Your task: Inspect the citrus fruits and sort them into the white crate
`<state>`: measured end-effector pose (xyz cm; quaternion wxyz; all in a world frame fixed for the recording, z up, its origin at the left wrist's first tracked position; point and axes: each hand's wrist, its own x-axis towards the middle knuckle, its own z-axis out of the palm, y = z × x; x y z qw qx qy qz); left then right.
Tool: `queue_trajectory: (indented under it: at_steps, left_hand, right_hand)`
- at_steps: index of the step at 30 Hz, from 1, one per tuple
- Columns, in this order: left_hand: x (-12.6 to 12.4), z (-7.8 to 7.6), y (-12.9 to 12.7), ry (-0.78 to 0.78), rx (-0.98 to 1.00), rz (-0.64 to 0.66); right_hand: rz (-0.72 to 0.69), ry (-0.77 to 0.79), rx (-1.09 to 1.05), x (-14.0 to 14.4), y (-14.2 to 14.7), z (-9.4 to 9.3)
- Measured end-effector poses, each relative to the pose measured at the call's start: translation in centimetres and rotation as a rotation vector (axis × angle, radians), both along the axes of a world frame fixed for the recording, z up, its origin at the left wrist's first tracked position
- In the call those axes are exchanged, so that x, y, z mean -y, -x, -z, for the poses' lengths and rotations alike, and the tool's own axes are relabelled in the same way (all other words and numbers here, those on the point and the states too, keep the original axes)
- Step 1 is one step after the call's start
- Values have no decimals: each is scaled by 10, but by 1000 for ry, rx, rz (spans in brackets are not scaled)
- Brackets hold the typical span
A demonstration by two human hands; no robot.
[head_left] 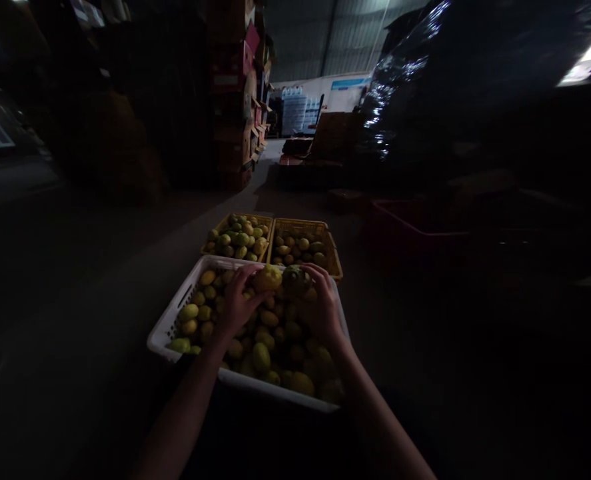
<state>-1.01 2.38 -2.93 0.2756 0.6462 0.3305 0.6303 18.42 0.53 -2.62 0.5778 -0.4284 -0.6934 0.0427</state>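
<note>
Both hands' grips hold fruit: left hand (235, 303) yellow fruit (268, 277), right hand (321, 308) green fruit (296, 278).

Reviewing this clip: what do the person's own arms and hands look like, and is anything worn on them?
Both forearms are bare as far as the view shows, with no sleeves visible. The left hand and right hand wear no gloves. No watch, bracelet or ring can be made out, though the dim light could hide small items.

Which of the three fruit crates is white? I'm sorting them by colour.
The nearest crate, under both hands; the two crates behind it are yellow.
</note>
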Motion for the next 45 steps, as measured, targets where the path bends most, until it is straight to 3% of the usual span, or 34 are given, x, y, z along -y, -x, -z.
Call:
queue_trajectory:
  at_steps: [5, 9, 14, 20, 27, 31, 39, 45]
  left_hand:
    - [-6, 8, -2, -390, -246, -175]
    - [-6, 10, -12, -461, -252, -224]
    - [-11, 17, -24, -341, -203, -196]
    - [-24, 41, -40, -100, -63, -160]
    - [-48, 71, -57, -17, 83, -136]
    - [-64, 84, -64, 23, 131, -153]
    - [-41, 63, -62, 88, 150, -112]
    - [-35, 63, -64, 115, 206, -94]
  right_hand:
    - [79, -138, 133, 3, -4, 6]
    - [138, -187, 192, 3, -9, 7]
    - [169, -217, 269, 3, -15, 5]
    - [214, -232, 267, 2, -21, 9]
    - [195, -146, 250, 0, -28, 14]
    - [176, -179, 265, -1, -30, 12]
    - [213, -20, 119, 1, -22, 19]
    - [166, 77, 32, 10, -19, 9]
